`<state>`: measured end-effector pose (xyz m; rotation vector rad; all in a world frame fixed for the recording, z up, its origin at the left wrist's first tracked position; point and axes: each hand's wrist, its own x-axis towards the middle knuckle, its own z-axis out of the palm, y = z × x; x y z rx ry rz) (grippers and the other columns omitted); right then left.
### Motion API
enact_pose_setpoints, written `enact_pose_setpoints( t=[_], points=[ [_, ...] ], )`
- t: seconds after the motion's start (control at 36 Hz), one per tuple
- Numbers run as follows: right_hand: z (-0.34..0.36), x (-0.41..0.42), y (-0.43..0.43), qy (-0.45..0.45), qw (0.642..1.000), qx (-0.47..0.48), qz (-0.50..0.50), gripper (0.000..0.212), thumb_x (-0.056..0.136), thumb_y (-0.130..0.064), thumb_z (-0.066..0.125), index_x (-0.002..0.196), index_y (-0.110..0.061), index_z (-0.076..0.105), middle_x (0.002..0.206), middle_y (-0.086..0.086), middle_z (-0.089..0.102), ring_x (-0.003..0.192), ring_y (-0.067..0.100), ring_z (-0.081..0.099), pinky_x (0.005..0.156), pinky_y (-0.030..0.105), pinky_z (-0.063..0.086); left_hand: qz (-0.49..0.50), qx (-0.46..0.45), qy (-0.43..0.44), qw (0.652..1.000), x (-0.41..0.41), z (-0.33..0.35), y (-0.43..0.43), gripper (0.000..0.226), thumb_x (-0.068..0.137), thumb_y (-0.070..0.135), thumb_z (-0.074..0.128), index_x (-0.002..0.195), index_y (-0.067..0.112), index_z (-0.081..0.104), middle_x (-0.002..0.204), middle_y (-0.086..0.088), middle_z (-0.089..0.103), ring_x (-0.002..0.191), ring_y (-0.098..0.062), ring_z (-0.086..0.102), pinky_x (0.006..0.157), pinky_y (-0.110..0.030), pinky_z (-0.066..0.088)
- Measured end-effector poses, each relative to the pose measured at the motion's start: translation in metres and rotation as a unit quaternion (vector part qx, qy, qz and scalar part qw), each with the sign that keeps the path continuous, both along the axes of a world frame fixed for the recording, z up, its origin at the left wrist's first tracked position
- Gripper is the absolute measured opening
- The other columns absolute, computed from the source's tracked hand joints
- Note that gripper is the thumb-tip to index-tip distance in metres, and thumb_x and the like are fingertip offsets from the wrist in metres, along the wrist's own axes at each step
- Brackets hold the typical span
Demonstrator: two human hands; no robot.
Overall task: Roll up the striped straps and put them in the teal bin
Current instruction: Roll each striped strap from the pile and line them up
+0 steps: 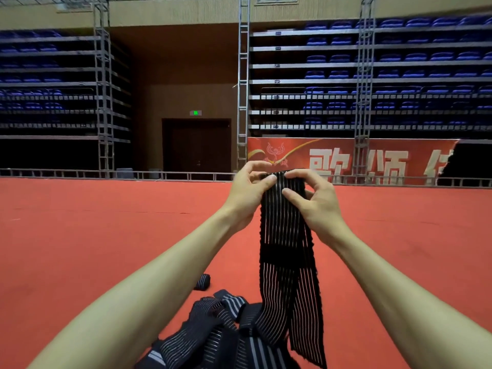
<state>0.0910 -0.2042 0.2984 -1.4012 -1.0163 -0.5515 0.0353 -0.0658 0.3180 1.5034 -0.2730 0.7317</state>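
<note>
A black strap with thin white stripes [286, 262] hangs in front of me, held up at its top end by both hands. My left hand [247, 193] pinches the top left corner between thumb and fingers. My right hand [314, 201] pinches the top right part, thumb on the front. The strap's lower end drops onto a loose pile of more striped straps [213, 331] on the red floor. One rolled-up strap [203, 282] lies on the floor just beyond the pile. No teal bin is in view.
Red carpet floor [93, 249] stretches all round. Far off stand a low metal rail [106, 173], truss towers, a red banner [346, 158], a dark double door and tiers of blue seats.
</note>
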Motion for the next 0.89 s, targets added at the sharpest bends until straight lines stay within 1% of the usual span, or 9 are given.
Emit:
enact_pose_setpoints(
  t=[0.14,0.25,0.33,0.42,0.53,0.58,0.69,0.78,0.89],
  points=[
    [-0.007,-0.001,0.011,0.054,0.995,0.085,-0.005,0.031,0.087,0.008,0.062,0.105,-0.017,0.067,0.098,-0.013,0.068,0.084,0.001,0.068,0.072,0.022,0.056,-0.033,0.073,0.028,0.996,0.005,-0.043,-0.005,0.063,0.096,0.001,0.056,0.140,0.032,0.023,0.112,-0.003,0.064,0.101,-0.018,0.066,0.092,-0.040,0.056],
    [-0.012,0.000,0.013,0.077,0.989,0.122,-0.018,0.032,0.088,0.009,0.060,0.113,-0.009,0.065,0.100,-0.012,0.066,0.081,-0.009,0.065,0.065,0.013,0.051,-0.048,0.095,0.068,0.992,0.006,-0.074,-0.005,0.086,0.097,0.004,0.056,0.149,0.041,0.000,0.118,0.000,0.066,0.110,-0.023,0.067,0.101,-0.050,0.050],
    [-0.018,0.002,0.014,0.092,0.988,0.123,-0.024,0.032,0.086,0.007,0.065,0.115,-0.006,0.065,0.097,-0.011,0.067,0.079,-0.006,0.066,0.064,0.015,0.053,-0.043,0.098,0.065,0.992,0.007,-0.088,-0.007,0.092,0.093,0.006,0.060,0.144,0.054,0.002,0.137,-0.008,0.056,0.120,-0.023,0.061,0.106,-0.051,0.046],
    [-0.021,0.002,0.013,0.103,0.986,0.126,-0.034,0.033,0.084,0.007,0.067,0.115,-0.006,0.065,0.096,-0.011,0.066,0.077,-0.008,0.066,0.062,0.014,0.052,-0.041,0.110,0.057,0.991,0.006,-0.096,-0.009,0.094,0.091,0.004,0.060,0.137,0.063,0.006,0.141,-0.009,0.052,0.122,-0.020,0.060,0.106,-0.048,0.047],
    [-0.017,0.006,0.009,0.112,0.982,0.145,-0.051,0.036,0.083,0.008,0.067,0.114,-0.009,0.065,0.102,-0.007,0.065,0.079,-0.010,0.065,0.063,0.012,0.051,-0.047,0.151,0.064,0.985,0.006,-0.112,-0.009,0.098,0.092,-0.004,0.057,0.135,0.065,0.002,0.143,0.001,0.049,0.121,-0.005,0.058,0.104,-0.028,0.045],
    [-0.013,0.011,0.005,0.116,0.980,0.150,-0.058,0.037,0.081,0.007,0.069,0.112,-0.014,0.066,0.104,-0.005,0.067,0.084,-0.004,0.066,0.067,0.015,0.052,-0.043,0.176,0.074,0.981,0.007,-0.124,-0.009,0.102,0.091,-0.002,0.060,0.136,0.067,0.000,0.147,0.003,0.044,0.125,-0.004,0.055,0.106,-0.026,0.041],
    [-0.005,0.020,-0.005,0.116,0.977,0.163,-0.074,0.039,0.079,0.006,0.069,0.108,-0.020,0.068,0.106,-0.003,0.069,0.093,0.003,0.066,0.077,0.018,0.052,-0.053,0.208,0.091,0.973,0.010,-0.140,-0.013,0.105,0.089,-0.007,0.062,0.146,0.052,-0.003,0.153,0.009,0.031,0.133,0.000,0.042,0.102,-0.006,0.035],
    [0.003,0.023,-0.016,0.123,0.973,0.181,-0.067,0.039,0.080,0.009,0.067,0.110,-0.015,0.067,0.103,-0.003,0.068,0.087,-0.002,0.066,0.075,0.017,0.053,-0.058,0.229,0.104,0.966,0.013,-0.150,-0.018,0.109,0.087,-0.005,0.065,0.150,0.053,-0.004,0.162,0.009,0.015,0.144,-0.005,0.028,0.119,-0.030,0.026],
    [0.011,0.028,-0.030,0.117,0.972,0.190,-0.076,0.038,0.082,0.013,0.064,0.113,-0.009,0.065,0.100,-0.005,0.065,0.077,-0.014,0.063,0.066,0.007,0.048,-0.053,0.270,0.100,0.956,0.016,-0.160,-0.031,0.106,0.088,-0.002,0.066,0.151,0.048,-0.002,0.161,0.014,0.008,0.146,-0.003,0.022,0.118,-0.020,0.022]
  ],
)
